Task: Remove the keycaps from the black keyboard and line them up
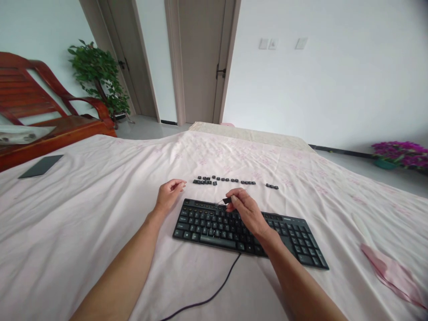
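Note:
A black keyboard (219, 242) lies slightly slanted on the pink cloth, its top row partly without keycaps. Over its upper edge, my right hand (245, 209) is closed on a keycap puller (227, 200) with a black handle; the thin wire end points left and down at the top row. My left hand (170, 196) hovers by the keyboard's upper left corner, thumb and fingers pinched together; whatever they may hold is hidden. Beyond the keyboard, loose black keycaps (228, 180) lie in a broken line, with a denser cluster (202, 182) just right of my left hand.
The keyboard's cable (214, 296) runs toward me over the flowered cloth (140, 165). A dark flat tablet-like object (42, 166) lies far left, and a pink cloth (391, 269) at right. Past the table stand a wooden bench (50, 120), a plant (96, 71) and purple flowers (401, 151).

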Motion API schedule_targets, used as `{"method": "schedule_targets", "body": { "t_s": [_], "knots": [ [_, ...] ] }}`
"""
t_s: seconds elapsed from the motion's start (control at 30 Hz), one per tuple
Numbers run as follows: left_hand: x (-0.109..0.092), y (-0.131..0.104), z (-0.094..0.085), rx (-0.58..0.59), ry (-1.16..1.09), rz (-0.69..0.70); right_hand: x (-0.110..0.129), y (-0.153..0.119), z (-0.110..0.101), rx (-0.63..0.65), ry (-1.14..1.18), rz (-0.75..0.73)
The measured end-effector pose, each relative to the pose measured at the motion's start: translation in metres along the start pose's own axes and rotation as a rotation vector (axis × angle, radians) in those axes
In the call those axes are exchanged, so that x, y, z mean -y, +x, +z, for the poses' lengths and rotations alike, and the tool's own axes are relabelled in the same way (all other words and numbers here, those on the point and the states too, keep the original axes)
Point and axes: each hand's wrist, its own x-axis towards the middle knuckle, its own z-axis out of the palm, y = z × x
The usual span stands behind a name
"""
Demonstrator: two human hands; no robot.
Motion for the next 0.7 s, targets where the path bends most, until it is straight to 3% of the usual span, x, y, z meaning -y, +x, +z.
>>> {"method": "schedule_targets", "body": {
  "t_s": [0.2,0.37,0.7],
  "knots": [
    [-0.036,-0.013,0.027,0.305,0.091,0.107,-0.006,0.005,-0.003,0.067,-0.184,-0.132],
    [-0.057,-0.022,0.045,0.527,0.221,0.179,-0.007,0.007,-0.003,0.114,-0.193,-0.198],
    [-0.056,-0.025,0.049,0.578,0.199,0.217,0.0,0.005,0.002,0.12,-0.193,-0.236]
  ]
}}
